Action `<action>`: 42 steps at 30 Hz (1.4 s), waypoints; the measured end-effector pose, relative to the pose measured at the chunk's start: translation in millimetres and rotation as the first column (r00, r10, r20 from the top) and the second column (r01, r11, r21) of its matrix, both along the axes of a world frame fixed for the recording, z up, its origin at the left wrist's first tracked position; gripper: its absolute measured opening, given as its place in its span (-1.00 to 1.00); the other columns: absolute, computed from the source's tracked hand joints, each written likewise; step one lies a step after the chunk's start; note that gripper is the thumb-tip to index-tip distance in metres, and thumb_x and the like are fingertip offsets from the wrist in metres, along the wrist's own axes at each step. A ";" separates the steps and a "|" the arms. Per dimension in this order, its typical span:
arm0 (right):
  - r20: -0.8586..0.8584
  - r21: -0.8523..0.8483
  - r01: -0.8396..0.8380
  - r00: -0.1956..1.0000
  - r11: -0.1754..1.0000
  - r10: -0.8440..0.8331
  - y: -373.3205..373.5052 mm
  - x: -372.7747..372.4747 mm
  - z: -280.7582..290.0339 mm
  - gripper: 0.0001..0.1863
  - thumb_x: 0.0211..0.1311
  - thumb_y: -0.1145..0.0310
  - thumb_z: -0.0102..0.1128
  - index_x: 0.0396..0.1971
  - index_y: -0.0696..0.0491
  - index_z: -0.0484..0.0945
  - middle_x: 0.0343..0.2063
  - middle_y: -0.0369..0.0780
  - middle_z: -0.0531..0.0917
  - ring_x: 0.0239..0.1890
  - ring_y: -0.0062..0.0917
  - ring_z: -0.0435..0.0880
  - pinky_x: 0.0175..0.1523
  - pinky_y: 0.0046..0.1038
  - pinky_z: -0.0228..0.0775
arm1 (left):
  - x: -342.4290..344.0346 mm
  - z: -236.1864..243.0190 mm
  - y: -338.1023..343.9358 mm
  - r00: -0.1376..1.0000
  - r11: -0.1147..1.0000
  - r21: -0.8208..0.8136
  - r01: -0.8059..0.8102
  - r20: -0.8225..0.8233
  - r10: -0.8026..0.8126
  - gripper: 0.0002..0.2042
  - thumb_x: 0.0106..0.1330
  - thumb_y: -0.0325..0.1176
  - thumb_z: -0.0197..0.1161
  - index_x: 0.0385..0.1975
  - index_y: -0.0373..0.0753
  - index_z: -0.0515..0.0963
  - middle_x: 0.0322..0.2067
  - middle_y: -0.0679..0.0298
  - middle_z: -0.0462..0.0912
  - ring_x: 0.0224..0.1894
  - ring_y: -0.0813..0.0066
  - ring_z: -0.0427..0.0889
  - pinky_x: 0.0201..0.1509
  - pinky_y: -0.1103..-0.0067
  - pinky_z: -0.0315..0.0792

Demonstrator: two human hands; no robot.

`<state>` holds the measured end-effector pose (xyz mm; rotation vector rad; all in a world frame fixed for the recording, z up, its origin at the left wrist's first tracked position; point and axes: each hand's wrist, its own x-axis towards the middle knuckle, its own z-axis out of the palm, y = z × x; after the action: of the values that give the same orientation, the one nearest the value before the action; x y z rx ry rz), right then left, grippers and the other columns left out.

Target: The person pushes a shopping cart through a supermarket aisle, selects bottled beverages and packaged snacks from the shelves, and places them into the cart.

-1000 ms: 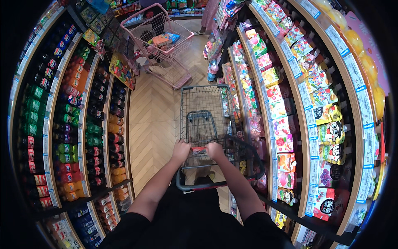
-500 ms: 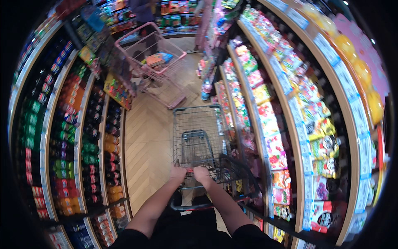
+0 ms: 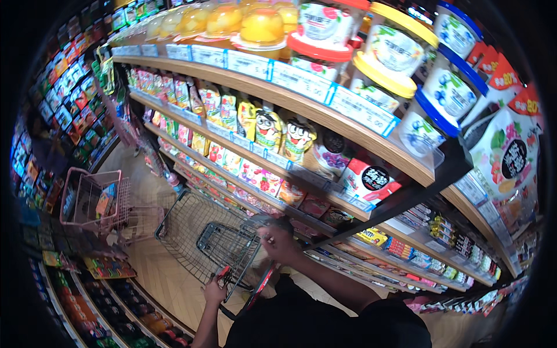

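Observation:
My left hand (image 3: 214, 290) is wrapped round the red-and-black handle of the wire shopping cart (image 3: 206, 211). Beside the cart's dark upper part, my right hand (image 3: 278, 245) is raised with its fingers curled in. What it holds, if anything, is hidden. The cart stands at a slant, its front toward the far left. Just beyond my right hand are shelves with bagged sweets, among them a white-and-red bag (image 3: 368, 184) and a yellow cartoon bag (image 3: 299, 139).
On the top shelf (image 3: 261, 78) stand yellow jelly cups (image 3: 262, 28) and tubs with yellow lids (image 3: 400, 43) and blue lids. A pink cart (image 3: 96, 200) holding goods is at the left. Bottled drinks (image 3: 75, 310) line the lower left. A dark bar (image 3: 400, 206) crosses before the shelves.
My view has turned right toward the sweets shelves and tilted. My right hand has come off the cart handle and risen; my left hand has stayed on it.

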<state>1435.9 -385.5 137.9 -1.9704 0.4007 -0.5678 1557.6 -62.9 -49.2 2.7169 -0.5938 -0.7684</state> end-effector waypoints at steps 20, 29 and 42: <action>0.105 -0.106 0.719 0.695 0.687 -0.711 -47.4 -116.4 201.9 0.04 0.26 0.55 0.24 0.61 0.07 -0.23 -0.28 -0.22 0.63 -0.38 -0.63 0.60 -0.31 -0.56 0.48 | -51.8 346.8 -305.4 0.764 0.055 -0.821 0.569 0.502 -0.405 -0.52 0.33 -0.40 0.34 0.27 -0.25 0.52 0.15 0.02 0.62 0.15 0.10 0.64 0.23 0.36 0.51; 0.212 0.339 0.536 0.757 0.773 -0.618 -50.7 -116.6 178.8 0.11 0.29 0.56 0.22 0.62 -0.04 -0.40 -0.02 0.02 0.71 -0.06 -0.54 0.68 -0.06 -0.58 0.52 | -68.9 379.8 -415.8 0.823 0.090 -0.959 0.270 0.181 -0.538 -0.45 0.38 -0.32 0.39 0.26 -0.40 0.33 0.09 0.05 0.59 0.16 0.32 0.58 0.21 0.41 0.46; 0.182 0.366 0.517 0.776 0.774 -0.604 -42.0 -116.2 194.6 0.11 0.27 0.67 0.14 0.63 -0.09 -0.38 0.45 0.01 0.26 0.09 -0.48 0.61 0.00 -0.55 0.51 | -56.6 371.4 -414.4 0.718 -0.056 -0.982 0.181 0.171 -0.675 -0.80 0.45 -0.41 0.30 -0.07 -0.39 0.53 -0.26 0.22 0.65 -0.17 0.63 0.54 -0.08 0.53 0.50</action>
<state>1319.7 -427.5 332.5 -1.4236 0.8588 -1.1022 1501.0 -477.3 322.2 0.9497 -1.3310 -0.5926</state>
